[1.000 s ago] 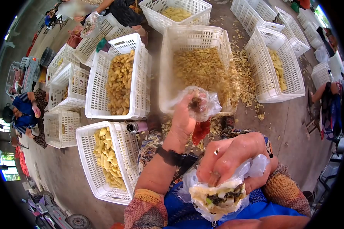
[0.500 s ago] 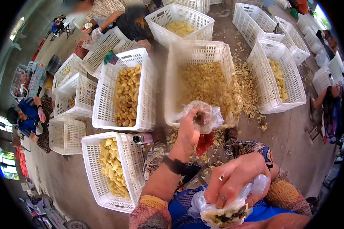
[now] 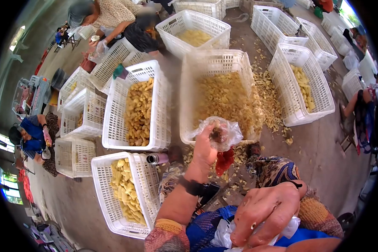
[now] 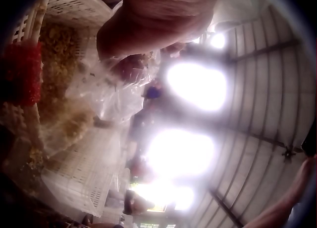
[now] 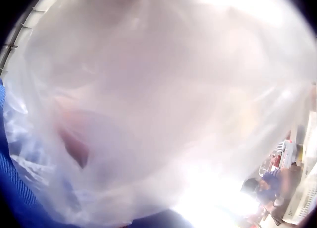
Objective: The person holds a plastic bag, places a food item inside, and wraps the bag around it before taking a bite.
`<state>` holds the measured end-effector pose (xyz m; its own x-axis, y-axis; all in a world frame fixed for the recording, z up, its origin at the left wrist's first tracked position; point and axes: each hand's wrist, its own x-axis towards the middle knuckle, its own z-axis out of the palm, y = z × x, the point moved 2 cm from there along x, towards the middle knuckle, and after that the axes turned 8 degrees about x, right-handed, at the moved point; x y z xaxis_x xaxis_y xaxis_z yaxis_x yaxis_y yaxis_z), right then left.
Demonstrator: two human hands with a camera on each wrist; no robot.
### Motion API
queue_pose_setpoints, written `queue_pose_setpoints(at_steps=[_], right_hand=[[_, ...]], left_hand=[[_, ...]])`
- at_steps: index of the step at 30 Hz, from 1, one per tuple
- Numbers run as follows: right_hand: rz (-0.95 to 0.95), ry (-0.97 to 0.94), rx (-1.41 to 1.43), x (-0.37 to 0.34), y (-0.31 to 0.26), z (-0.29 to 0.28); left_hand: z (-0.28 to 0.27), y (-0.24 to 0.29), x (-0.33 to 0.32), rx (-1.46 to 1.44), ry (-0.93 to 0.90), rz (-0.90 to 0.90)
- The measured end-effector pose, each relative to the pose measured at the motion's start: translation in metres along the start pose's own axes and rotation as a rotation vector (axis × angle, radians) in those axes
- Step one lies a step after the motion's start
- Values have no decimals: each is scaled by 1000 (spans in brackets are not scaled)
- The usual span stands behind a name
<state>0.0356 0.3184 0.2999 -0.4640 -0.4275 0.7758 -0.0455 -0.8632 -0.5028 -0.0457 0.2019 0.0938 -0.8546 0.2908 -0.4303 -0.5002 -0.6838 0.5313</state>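
In the head view my left hand [image 3: 203,153] is raised over the near end of the peel-filled crate, gripping a clear plastic bag [image 3: 229,135] with something dark brown inside. That crumpled bag [image 4: 111,97] also hangs below the hand [image 4: 158,22] in the left wrist view. Low by my body, the right hand [image 3: 266,212] curls round a whitish plastic bag [image 3: 224,234]. The stuffed flatbread seen there earlier is now hidden behind the fingers and the frame's bottom edge. Thin plastic film [image 5: 158,104] fills most of the right wrist view.
Ahead stands a white crate [image 3: 216,53] of peelings, with scraps [image 3: 268,98] on the floor beside it. Ginger root [image 3: 139,111] and peeled pieces [image 3: 126,191] fill crates on the left. A thermos [image 3: 157,158] is near my leg. Another person [image 3: 31,134] sits far left.
My right hand has drawn down toward my body, carrying the bagged flatbread out of sight. The left hand keeps its hold on the clear bag. The head view has tilted up, showing more ahead.
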Motion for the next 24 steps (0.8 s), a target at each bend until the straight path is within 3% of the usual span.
queue_pose_setpoints(at_steps=[2,6,9,11,17,24], right_hand=[[109,-161,63,-2,-3,-8],[-79,11,0,-1,-2,1],[-122,-116,-21,0,-6,-6],[-40,-230,28,1,-17,-11],[-137,-80,38,0,-16,-10],[-18,158,-17,-10,-24,-1]], left_hand=[[-2,-1,-1,-15,2,-1],[-3,1,3,1,-9,16],[-7,3,3,28,10,21],[-3,5,0,30,62,36],[-6,5,1,28,61,30],[-8,4,4,3,35,2]])
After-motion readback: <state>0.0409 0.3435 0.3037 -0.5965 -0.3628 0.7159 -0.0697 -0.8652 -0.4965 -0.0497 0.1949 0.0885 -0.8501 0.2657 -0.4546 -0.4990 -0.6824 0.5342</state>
